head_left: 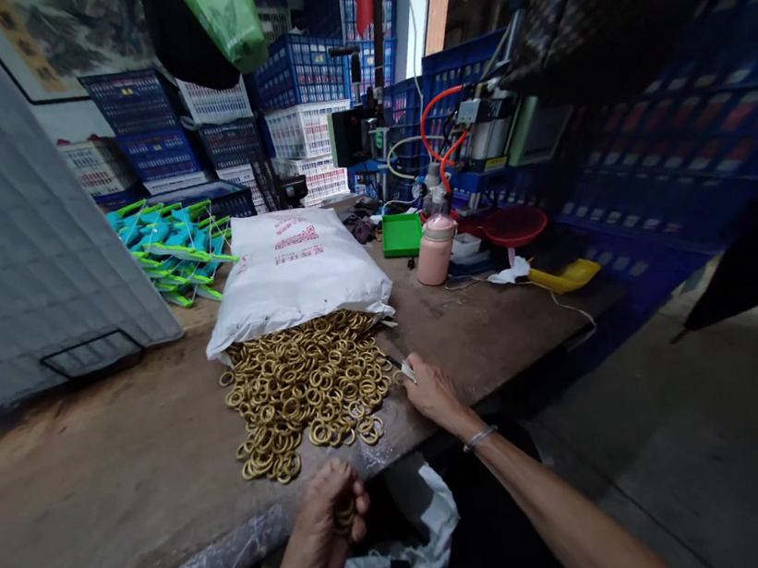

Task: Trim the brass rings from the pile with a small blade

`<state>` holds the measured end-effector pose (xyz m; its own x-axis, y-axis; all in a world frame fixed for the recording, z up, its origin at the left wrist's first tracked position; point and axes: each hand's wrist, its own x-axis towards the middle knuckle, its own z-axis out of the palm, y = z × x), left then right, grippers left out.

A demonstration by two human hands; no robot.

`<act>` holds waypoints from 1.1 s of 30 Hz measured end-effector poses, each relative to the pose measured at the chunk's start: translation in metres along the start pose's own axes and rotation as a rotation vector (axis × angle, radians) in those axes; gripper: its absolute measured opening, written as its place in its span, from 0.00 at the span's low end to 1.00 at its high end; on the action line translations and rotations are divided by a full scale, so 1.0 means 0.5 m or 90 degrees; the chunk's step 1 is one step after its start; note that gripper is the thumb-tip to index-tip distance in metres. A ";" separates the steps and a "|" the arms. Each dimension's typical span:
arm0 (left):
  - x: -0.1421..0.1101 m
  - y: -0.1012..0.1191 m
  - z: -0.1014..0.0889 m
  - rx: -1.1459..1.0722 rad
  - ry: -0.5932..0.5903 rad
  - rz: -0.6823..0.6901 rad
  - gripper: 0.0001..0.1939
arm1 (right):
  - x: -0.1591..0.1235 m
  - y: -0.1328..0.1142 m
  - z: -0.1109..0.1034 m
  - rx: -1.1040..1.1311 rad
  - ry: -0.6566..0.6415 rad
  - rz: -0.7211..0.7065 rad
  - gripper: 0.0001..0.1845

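Observation:
A heap of brass-coloured rings (309,386) lies on the table (126,485), spilling from under a white sack (299,266) with red print. My left hand (329,509) is curled closed at the table's front edge, with several brass rings (344,515) showing between its fingers. To the right of the heap, my right hand (431,391) is closed around a slim tool (407,371), white at the fingers with a dark part pointing at the rings. Its exact kind is too small to tell. Below the table edge, between my forearms, hangs a white plastic bag (425,501).
Behind the sack's left side lie green and teal plastic pieces (171,246). A pink bottle (435,250), a green tray (401,235) and a red bowl (515,225) stand toward the back right, near a machine with orange tubes (481,131). A grey panel (15,229) rises at left.

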<state>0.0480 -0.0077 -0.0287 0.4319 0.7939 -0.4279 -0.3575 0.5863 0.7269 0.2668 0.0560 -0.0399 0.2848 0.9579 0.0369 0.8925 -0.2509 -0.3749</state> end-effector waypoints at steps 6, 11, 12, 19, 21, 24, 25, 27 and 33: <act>0.021 -0.024 0.043 0.187 0.076 0.013 0.18 | -0.114 -0.026 0.016 0.309 -0.046 -0.197 0.06; 0.035 -0.039 0.046 0.256 0.060 0.078 0.15 | -0.167 -0.056 0.015 0.444 -0.129 -0.195 0.03; 0.036 -0.041 0.044 0.286 0.061 0.118 0.15 | -0.168 -0.058 0.012 0.466 -0.141 -0.176 0.02; 0.028 -0.032 0.054 0.498 0.063 0.300 0.11 | -0.156 -0.056 0.012 0.539 -0.205 -0.076 0.13; 0.027 -0.032 0.057 0.447 0.073 0.263 0.11 | -0.157 -0.056 0.016 0.525 -0.200 -0.065 0.12; 0.025 -0.032 0.056 0.320 0.079 0.150 0.15 | -0.160 -0.063 0.020 0.505 -0.187 -0.066 0.10; 0.024 -0.032 0.055 0.292 0.073 0.114 0.16 | -0.161 -0.067 0.021 0.503 -0.186 -0.067 0.10; 0.018 -0.029 0.049 0.266 0.056 0.069 0.18 | -0.164 -0.076 0.022 0.506 -0.186 -0.071 0.09; -0.008 -0.012 0.020 0.241 0.033 0.047 0.16 | -0.179 -0.109 0.026 0.543 -0.184 -0.077 0.08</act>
<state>0.0569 -0.0160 -0.0259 0.3701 0.8444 -0.3874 -0.0506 0.4347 0.8991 0.1883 -0.0142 -0.0348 0.0037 0.9975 -0.0704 0.3159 -0.0679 -0.9464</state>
